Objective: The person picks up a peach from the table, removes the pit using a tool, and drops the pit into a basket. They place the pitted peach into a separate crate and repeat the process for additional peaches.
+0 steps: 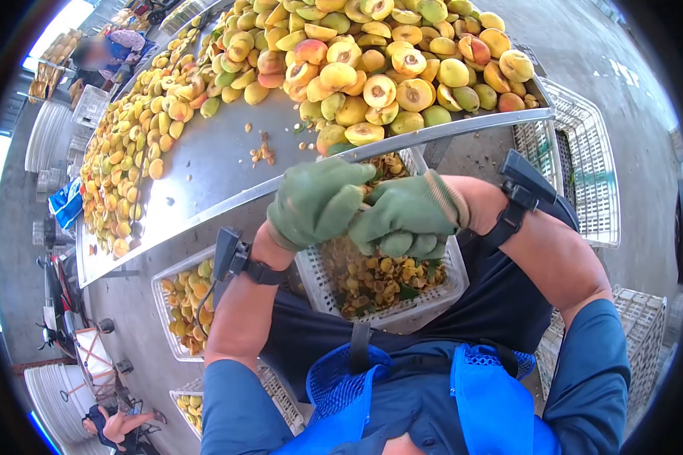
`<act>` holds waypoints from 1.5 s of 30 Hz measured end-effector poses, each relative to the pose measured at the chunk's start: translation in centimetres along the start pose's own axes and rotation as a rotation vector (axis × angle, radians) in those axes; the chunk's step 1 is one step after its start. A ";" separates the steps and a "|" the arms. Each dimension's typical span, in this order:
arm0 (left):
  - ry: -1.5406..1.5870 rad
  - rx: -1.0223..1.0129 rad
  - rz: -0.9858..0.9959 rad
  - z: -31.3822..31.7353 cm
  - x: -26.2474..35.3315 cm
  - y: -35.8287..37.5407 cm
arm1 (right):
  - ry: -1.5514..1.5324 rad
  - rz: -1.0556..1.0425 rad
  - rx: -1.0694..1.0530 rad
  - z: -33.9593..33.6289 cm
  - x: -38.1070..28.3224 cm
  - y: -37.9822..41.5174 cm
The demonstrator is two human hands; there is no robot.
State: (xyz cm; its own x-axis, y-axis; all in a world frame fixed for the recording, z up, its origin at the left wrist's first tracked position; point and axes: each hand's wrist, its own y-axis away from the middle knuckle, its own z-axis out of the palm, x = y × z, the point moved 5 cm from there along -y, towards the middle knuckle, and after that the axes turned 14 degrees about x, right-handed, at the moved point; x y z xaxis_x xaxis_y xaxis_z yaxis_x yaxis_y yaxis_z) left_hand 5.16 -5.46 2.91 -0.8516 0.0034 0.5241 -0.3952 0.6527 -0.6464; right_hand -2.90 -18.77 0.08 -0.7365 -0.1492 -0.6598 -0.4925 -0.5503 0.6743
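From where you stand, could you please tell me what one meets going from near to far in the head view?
Blue vest → white crate of pits and scraps → gloved left hand and right hand held together → metal table edge → heap of peaches.

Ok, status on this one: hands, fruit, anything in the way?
Left hand and right hand, gloved, pressed together, closed over something hidden. Over white crate of pits. Halved peaches on steel table. Nothing blocking.

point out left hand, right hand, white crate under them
left hand (316, 201), head view, back of the green glove
right hand (406, 214), head view, back of the green glove
white crate (316, 282), head view, left wall
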 end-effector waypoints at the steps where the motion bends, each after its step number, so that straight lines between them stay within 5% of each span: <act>1: 0.115 0.086 -0.062 -0.1 0.2 -0.3 | -0.085 0.020 -0.082 0.2 -0.2 0.2; 6: 0.201 0.112 -0.241 -0.1 -0.2 0.6 | 0.141 -0.154 0.127 0.3 -0.7 0.3; 14: -0.146 -0.067 0.136 0.6 1.0 -0.1 | 0.299 -0.054 0.210 0.2 0.1 -0.4; 21: -0.078 -0.015 0.217 1.7 0.2 0.0 | 0.654 -0.353 0.175 -1.6 2.2 -5.0; 24: -0.116 -0.176 0.096 2.2 -0.4 -0.1 | 0.800 -0.484 0.149 -1.4 2.4 -4.7; 27: -0.098 -0.311 -0.236 2.0 -0.8 -0.5 | 0.702 -0.604 0.163 -2.7 3.8 -6.9; 29: 0.054 -0.166 -0.125 1.8 -1.0 0.0 | 0.574 -0.422 0.175 -1.9 2.0 -4.3; 31: 0.290 -0.139 -0.507 0.6 -1.1 -0.3 | 0.312 -0.177 0.205 -0.8 -0.2 -0.8; 32: 0.385 -0.027 -0.548 0.3 -1.0 0.2 | 0.148 -0.038 0.217 -0.4 -0.5 0.1; 34: 0.577 0.197 -0.618 0.9 -1.5 1.6 | 0.139 -0.117 0.125 -0.4 -0.9 0.0; 39: 0.513 0.148 -0.713 0.8 -1.9 2.6 | 0.208 -0.039 0.210 0.7 -1.4 0.4; 45: 0.358 0.168 -0.567 0.6 -0.6 1.4 | 0.299 -0.163 0.286 0.3 -0.9 -0.1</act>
State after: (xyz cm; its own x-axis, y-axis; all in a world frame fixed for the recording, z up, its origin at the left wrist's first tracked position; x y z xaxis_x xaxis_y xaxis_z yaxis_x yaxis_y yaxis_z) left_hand 4.88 -4.99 1.39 -0.3428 -0.0347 0.9388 -0.8187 0.5011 -0.2804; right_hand -2.33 -18.37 0.67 -0.4926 -0.3335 -0.8038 -0.7306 -0.3433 0.5902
